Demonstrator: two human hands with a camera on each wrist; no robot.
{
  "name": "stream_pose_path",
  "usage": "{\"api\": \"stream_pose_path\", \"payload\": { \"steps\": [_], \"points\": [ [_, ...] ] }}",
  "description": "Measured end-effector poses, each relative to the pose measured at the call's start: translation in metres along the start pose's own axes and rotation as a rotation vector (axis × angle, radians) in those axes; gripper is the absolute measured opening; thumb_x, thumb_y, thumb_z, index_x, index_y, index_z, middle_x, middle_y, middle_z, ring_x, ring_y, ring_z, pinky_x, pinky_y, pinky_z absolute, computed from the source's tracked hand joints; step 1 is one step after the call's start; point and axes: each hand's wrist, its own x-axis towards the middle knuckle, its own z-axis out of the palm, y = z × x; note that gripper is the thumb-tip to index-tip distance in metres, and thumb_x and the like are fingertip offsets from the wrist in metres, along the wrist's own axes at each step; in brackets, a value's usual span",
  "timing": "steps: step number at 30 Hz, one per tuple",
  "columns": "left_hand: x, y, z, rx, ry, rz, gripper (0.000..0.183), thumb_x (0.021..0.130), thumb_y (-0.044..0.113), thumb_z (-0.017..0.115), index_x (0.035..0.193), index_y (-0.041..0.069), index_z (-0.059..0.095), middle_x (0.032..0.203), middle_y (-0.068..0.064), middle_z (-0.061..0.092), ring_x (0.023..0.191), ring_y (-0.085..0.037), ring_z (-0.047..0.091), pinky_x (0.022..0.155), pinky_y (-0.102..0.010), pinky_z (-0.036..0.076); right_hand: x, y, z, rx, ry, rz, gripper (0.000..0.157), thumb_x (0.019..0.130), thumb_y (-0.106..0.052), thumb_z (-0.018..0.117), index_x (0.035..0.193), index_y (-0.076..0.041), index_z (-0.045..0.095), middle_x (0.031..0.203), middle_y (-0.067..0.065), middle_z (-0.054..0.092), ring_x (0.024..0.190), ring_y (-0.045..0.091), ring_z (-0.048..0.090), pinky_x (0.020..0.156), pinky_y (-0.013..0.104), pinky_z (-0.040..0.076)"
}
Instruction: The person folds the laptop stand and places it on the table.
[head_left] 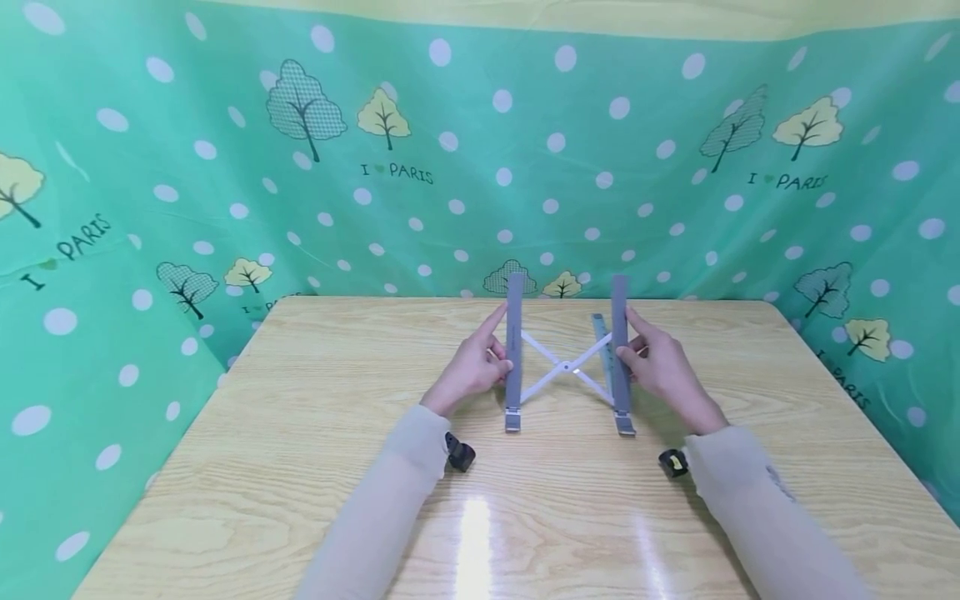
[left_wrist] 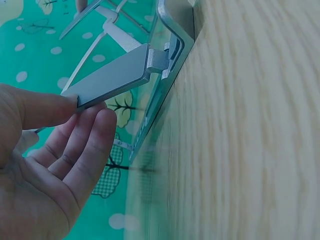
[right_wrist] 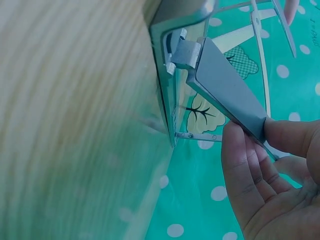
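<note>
Two hands hold a grey folding stand [head_left: 566, 367] open on the surface [head_left: 315, 467].
The left hand [head_left: 472, 364] pinches the left bar [head_left: 513, 350], thumb on its upper face and fingers below; the right hand [head_left: 663, 364] clamps the right bar [head_left: 621, 358] the same way, with the crossed braces [head_left: 542, 387] spanning the gap. Each upper bar tilts up from its base at a hinge [left_wrist: 159, 60] near the front. To handle this well, both bars are best moved evenly, at matching height and angle, so that the braces do not twist. A light pinch on the outer edges should suffice, with fingertips kept away from the hinges and the braces' pivot, where skin could get nipped.
</note>
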Motion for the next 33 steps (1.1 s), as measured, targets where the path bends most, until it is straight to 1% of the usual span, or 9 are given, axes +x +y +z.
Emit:
{"api": "stream_pose_path", "payload": {
  "steps": [7,10,13,17,25,33],
  "points": [
    [-0.004,-0.002,-0.005,0.022,0.017,-0.010,0.102,0.084,-0.008,0.063,0.150,0.048,0.010,0.088,-0.014,0.058,0.069,-0.029,0.064,0.063,-0.036,0.058,0.004,-0.004,0.005,0.009,0.006,-0.036,0.067,0.097,-0.008,0.053,0.153,-0.015,0.018,0.093,0.017,0.059,0.073,0.025,0.061,0.060,0.031,0.057],
    [-0.005,-0.004,-0.008,0.026,0.023,-0.011,0.102,0.084,-0.008,0.063,0.150,0.048,0.010,0.086,-0.013,0.057,0.068,-0.028,0.063,0.063,-0.036,0.058,0.005,-0.005,0.008,0.010,0.002,-0.034,0.067,0.097,-0.008,0.053,0.153,-0.015,0.017,0.094,0.017,0.059,0.073,0.025,0.061,0.060,0.030,0.057],
    [-0.006,-0.005,-0.010,0.034,0.027,-0.007,0.102,0.083,-0.008,0.063,0.150,0.048,0.010,0.086,-0.013,0.057,0.066,-0.028,0.063,0.062,-0.036,0.058,0.006,-0.008,0.010,0.019,-0.003,-0.027,0.067,0.097,-0.008,0.053,0.153,-0.016,0.017,0.094,0.017,0.059,0.074,0.026,0.061,0.061,0.032,0.057],
    [-0.008,-0.007,-0.014,0.017,0.029,-0.015,0.102,0.083,-0.009,0.063,0.150,0.048,0.011,0.087,-0.013,0.057,0.067,-0.028,0.063,0.063,-0.037,0.058,0.008,-0.011,0.014,0.032,-0.003,-0.032,0.067,0.097,-0.008,0.053,0.153,-0.016,0.018,0.094,0.017,0.059,0.075,0.027,0.061,0.062,0.034,0.058],
    [-0.013,-0.010,-0.024,0.010,0.032,-0.019,0.103,0.083,-0.009,0.063,0.149,0.050,0.010,0.090,-0.016,0.058,0.068,-0.029,0.064,0.064,-0.038,0.059,0.011,-0.017,0.021,0.028,-0.002,-0.046,0.068,0.096,-0.009,0.055,0.153,-0.015,0.019,0.092,0.015,0.060,0.072,0.025,0.060,0.059,0.031,0.056],
    [-0.019,-0.014,-0.031,0.018,0.062,-0.027,0.102,0.082,-0.011,0.063,0.150,0.047,0.013,0.084,-0.013,0.057,0.066,-0.030,0.063,0.063,-0.038,0.058,0.012,-0.025,0.029,0.053,-0.013,-0.052,0.068,0.095,-0.007,0.056,0.153,-0.016,0.020,0.091,0.014,0.060,0.072,0.024,0.059,0.059,0.031,0.056]
  ]
}}
